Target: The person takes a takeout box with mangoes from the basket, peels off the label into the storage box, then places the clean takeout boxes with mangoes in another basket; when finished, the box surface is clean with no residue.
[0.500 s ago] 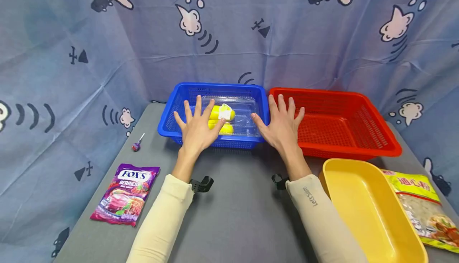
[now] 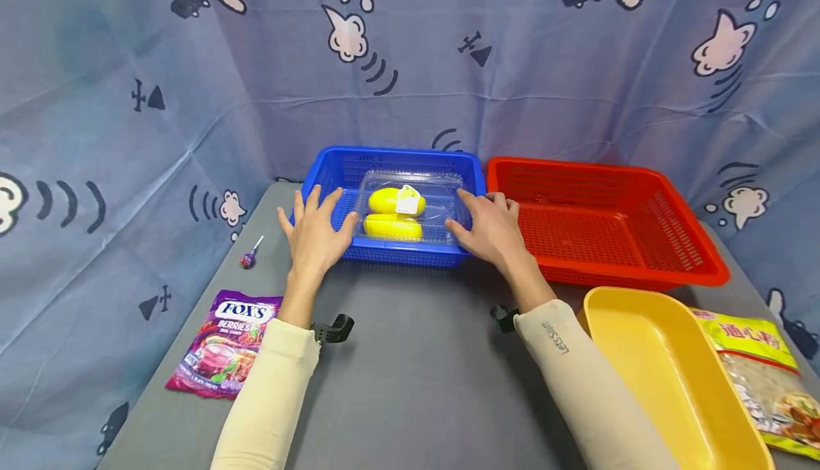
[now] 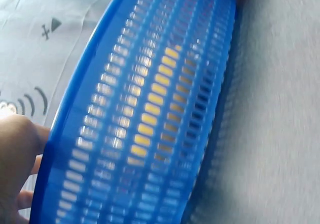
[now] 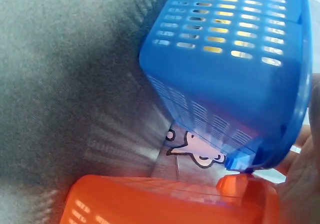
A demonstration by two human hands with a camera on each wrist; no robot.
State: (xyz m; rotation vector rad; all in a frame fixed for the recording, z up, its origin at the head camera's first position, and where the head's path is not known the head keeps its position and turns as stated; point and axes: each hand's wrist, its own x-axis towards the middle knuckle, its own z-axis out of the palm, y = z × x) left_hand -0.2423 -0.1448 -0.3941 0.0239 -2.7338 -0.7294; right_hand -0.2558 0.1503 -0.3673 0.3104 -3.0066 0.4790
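Observation:
A clear plastic box (image 2: 438, 206) with a white label lies inside the blue basket (image 2: 410, 253), holding two yellow oblong items (image 2: 392, 226) that look like fruit. Over the basket's left end, my left hand (image 2: 318, 238) has its fingers spread and its thumb near the box's left side. My right hand (image 2: 493, 231) is at the basket's right end, fingers slightly bent, thumb and forefinger by the box's right edge. Whether they touch it cannot be told. The left wrist view shows the basket's slotted wall (image 3: 145, 108), with yellow behind it.
A red basket (image 2: 608, 274) stands against the blue one on the right. Nearer are a yellow tub (image 2: 673, 384) and a food packet (image 2: 762, 370). At left lie a purple Fox's candy bag (image 2: 227, 342) and a lollipop (image 2: 248, 259). A patterned curtain (image 2: 410, 64) hangs behind.
My left hand has moved left, away from over the yellow items. My right hand's fingers have drawn in from a wide spread and bent near the box's right edge.

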